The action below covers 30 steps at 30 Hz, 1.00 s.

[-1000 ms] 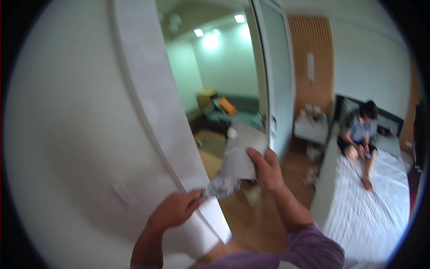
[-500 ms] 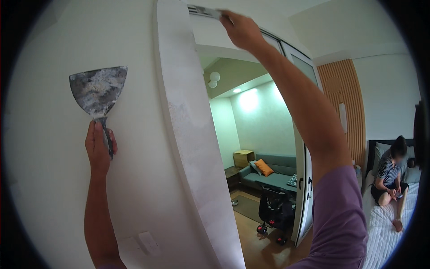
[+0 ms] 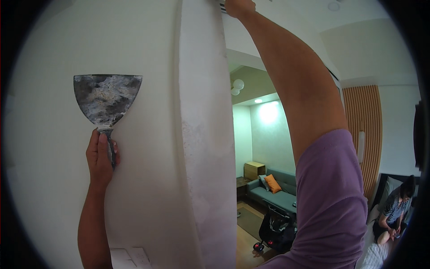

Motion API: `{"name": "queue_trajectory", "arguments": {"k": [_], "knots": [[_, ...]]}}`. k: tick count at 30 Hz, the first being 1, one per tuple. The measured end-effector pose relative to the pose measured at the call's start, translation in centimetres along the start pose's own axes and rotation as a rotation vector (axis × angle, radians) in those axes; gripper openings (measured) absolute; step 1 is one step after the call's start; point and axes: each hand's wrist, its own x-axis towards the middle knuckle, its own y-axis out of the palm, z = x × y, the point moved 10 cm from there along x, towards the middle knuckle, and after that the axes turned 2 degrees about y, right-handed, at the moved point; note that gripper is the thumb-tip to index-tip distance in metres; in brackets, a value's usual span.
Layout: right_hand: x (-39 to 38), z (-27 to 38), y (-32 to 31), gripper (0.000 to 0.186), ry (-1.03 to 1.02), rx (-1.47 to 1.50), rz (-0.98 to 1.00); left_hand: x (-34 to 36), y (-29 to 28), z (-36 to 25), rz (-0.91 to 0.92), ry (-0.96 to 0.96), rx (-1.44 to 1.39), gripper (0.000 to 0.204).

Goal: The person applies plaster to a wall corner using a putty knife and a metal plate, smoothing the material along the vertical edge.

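My left hand (image 3: 100,159) is closed round the dark handle of a wide putty knife (image 3: 107,98). Its flared blade points up, smeared with grey and whitish filler, in front of the pale wall (image 3: 148,179). High at the top edge, my right hand (image 3: 241,7) is closed on a narrow flat-bladed scraper, which shows clearly only in the earlier picture; now the picture's edge cuts most of it off. That hand is beside the upper part of a whitish wall end (image 3: 204,89), whose surface looks patchy and rough along its left corner.
Right of the wall end, an opening shows a room with a green sofa (image 3: 273,197), an orange cushion (image 3: 272,183) and a black wheeled stroller (image 3: 277,228). A person (image 3: 396,208) sits on a bed at far right. A wall socket (image 3: 141,256) is low down.
My view has shifted left and upward, so the wall end and room appear farther right. My right hand is now higher in the picture, partly cut off. My left hand keeps hold of the putty knife.
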Motion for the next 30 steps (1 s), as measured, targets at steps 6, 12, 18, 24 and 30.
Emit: {"name": "queue_trajectory", "arguments": {"k": [6,12,18,24,30], "knots": [[1.7,-0.5,3.1,0.042,0.027,-0.104,0.007,0.4,1.0,0.6,0.039,0.053,-0.009,0.029],[3.2,0.2,2.7,0.041,-0.096,-0.175,0.072,0.7,-0.1,0.7,0.091,0.045,0.005,0.031],[3.9,-1.8,2.8,0.034,0.125,-0.21,0.021,1.1,0.1,0.5,0.136,0.065,0.018,0.031],[3.8,2.9,2.7,0.032,0.068,-0.165,0.077,1.5,-0.3,-0.1,0.171,0.084,0.028,0.031],[5.5,5.1,0.5,0.042,-0.171,-0.05,-0.15,1.4,-0.2,0.0,0.174,0.082,0.008,0.031]]}}
